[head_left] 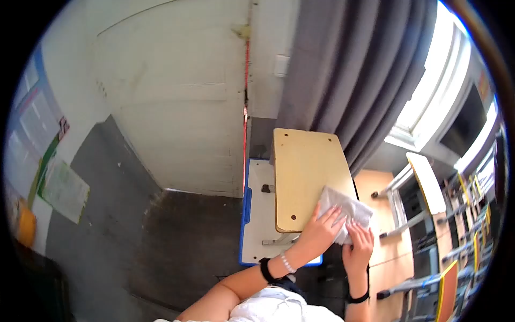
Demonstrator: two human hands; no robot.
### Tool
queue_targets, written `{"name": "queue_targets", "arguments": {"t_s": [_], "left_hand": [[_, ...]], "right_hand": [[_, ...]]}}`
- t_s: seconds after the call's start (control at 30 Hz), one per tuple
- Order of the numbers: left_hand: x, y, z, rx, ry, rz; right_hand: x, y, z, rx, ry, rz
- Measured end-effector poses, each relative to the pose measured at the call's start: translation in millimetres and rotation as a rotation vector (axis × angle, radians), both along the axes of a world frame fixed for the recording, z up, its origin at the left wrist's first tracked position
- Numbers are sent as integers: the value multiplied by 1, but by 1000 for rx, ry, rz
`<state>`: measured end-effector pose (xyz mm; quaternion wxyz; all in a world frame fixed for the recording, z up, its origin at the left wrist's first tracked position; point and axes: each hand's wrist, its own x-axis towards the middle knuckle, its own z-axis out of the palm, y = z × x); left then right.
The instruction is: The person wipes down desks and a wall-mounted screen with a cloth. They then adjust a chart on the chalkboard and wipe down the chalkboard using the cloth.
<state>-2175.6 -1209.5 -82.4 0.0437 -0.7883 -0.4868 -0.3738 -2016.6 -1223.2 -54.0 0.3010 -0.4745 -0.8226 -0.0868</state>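
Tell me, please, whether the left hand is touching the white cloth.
Touching: the head view shows the left hand with its fingers laid over the white cloth.

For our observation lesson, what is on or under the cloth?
On the cloth rest the left hand and right hand. From here it covers part of the wooden panel; what lies beneath cannot be seen.
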Motion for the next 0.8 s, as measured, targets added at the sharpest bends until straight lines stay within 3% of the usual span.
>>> {"name": "queue_targets", "arguments": {"t_s": [0.33,0.53,0.63,0.8], "left_hand": [[-78,-84,21,-214,51,217],[-81,-95,17,-275,-115,279],[-72,-92,13,-238,-31,328],[-56,-84,12,-197,-35,195]], "right_hand": [[-82,-14,0,-78,175,334],[-103,-13,3,-136,229,331],[-94,-13,12,-210,280,366],[-62,-19,18,-293,309,314]]}}
